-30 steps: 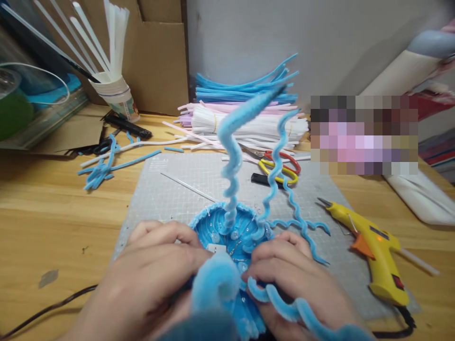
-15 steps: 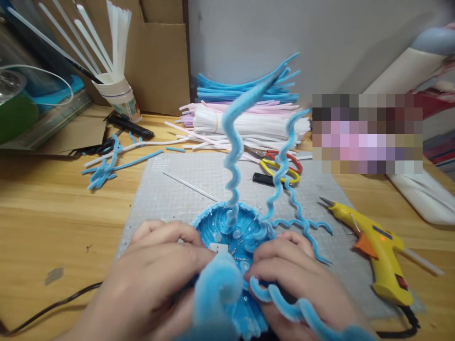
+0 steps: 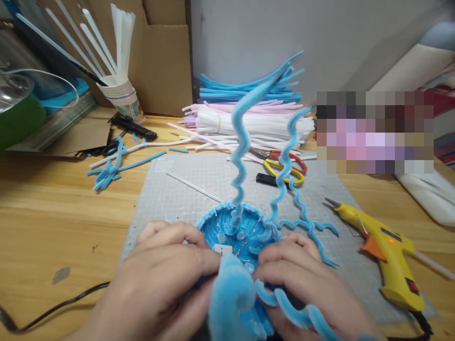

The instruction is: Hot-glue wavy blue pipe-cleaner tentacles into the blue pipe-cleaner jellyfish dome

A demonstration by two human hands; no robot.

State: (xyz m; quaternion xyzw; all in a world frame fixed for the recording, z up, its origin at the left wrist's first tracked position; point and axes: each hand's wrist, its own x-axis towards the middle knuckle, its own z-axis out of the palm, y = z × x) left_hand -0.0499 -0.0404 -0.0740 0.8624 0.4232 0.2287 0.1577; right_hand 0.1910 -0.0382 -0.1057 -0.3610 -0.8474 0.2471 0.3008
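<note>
Between my hands sits a bowl-shaped blue pipe-cleaner piece (image 3: 215,220), its hollow side facing up, with clear glue blobs inside. Wavy blue pipe-cleaner strands (image 3: 242,142) rise from it, and others stretch toward me. My left hand (image 3: 167,270) grips its left side, thumb near a small white block (image 3: 222,249) inside the bowl. On the right side, my right hand (image 3: 302,274) has its fingers curled over the rim. A thick strand in front (image 3: 232,298) hides part of the bowl and some of my left fingertips.
A yellow glue gun (image 3: 387,251) lies right on the grey cutting mat (image 3: 159,199). Scissors (image 3: 284,166) and bundled white pipe cleaners (image 3: 245,121) are behind. A paper cup (image 3: 122,100) of glue sticks stands back left, near blue scraps (image 3: 106,175).
The whole view has shifted, so everything sits slightly farther right. Both hands keep hold of the blue piece, and the thick front strand leans a little more to the right.
</note>
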